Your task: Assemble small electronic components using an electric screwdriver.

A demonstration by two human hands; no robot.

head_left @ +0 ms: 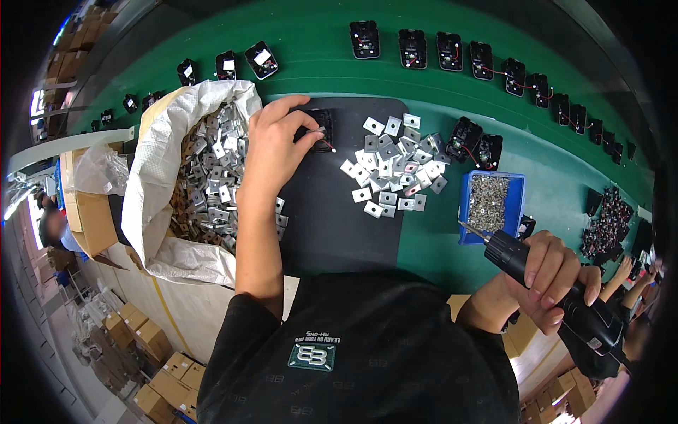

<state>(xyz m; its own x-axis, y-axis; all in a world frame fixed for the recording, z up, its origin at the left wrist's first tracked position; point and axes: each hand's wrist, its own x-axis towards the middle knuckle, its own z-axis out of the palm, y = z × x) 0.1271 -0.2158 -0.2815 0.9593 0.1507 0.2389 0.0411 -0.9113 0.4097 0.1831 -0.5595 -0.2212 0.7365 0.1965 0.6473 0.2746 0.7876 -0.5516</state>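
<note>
My left hand [274,145] reaches over the dark mat [321,219], thumb and forefinger pinched on a small metal plate [319,130], mostly hidden by the fingertips. Under those fingers lies a black plastic housing [323,116] with a short red wire. My right hand [552,277] is wrapped around a black electric screwdriver [510,256], whose bit points left, just by the near edge of a blue bin [520,201] full of small screws [487,198]. Loose square metal plates [385,168], each with a hole, are heaped right of the housing.
A white woven sack [150,177] of metal plates stands at the left. Two black housings [464,138] lie beyond the bin. More housings [413,49] line the green far strip. Dark small parts [606,226] and another person's hand [624,268] are at the right.
</note>
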